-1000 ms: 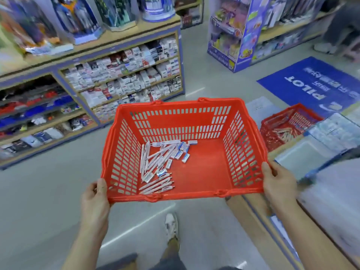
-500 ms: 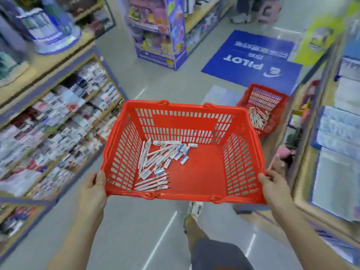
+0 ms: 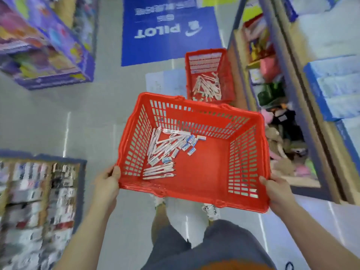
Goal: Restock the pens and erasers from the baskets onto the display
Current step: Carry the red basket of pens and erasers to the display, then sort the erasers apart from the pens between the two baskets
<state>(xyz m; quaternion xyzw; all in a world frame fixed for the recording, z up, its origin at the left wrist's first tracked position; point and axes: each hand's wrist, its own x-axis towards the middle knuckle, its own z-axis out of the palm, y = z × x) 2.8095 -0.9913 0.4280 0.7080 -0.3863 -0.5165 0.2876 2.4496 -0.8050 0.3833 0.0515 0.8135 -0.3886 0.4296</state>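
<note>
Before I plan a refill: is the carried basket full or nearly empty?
Nearly empty: the held basket has only a small cluster of pens and erasers, with its floor mostly bare.

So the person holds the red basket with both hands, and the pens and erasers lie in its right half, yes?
Not quite. In the head view both hands, left hand and right hand, do hold the red basket, but the pens and erasers lie in its left half; the right half of the floor is bare.
</note>
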